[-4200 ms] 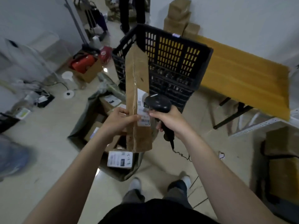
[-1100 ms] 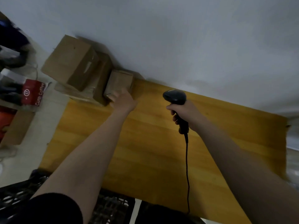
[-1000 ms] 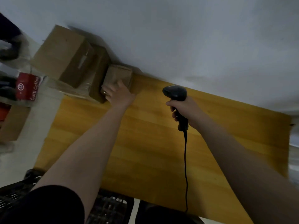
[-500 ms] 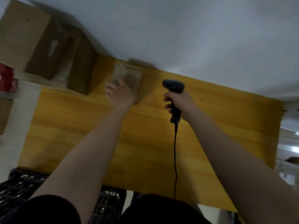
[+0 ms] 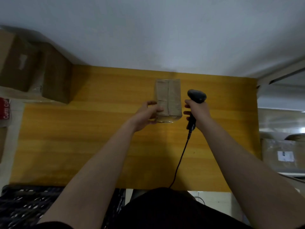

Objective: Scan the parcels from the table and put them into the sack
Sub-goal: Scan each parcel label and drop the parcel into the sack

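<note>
A small taped brown cardboard parcel is held over the middle of the yellow wooden table. My left hand grips its near left corner, thumb on top. My right hand holds a black corded barcode scanner just right of the parcel, its head level with the parcel's middle. No label shows on the parcel's upper face. The sack is out of view.
Larger cardboard boxes are stacked at the table's far left corner against the white wall. A black plastic crate sits below the table's near left edge. Another labelled box lies to the right, past the table end.
My left hand has pulled the small parcel away from the box stack and brought it to the table's middle, beside the scanner. The camera has swung to the right.
</note>
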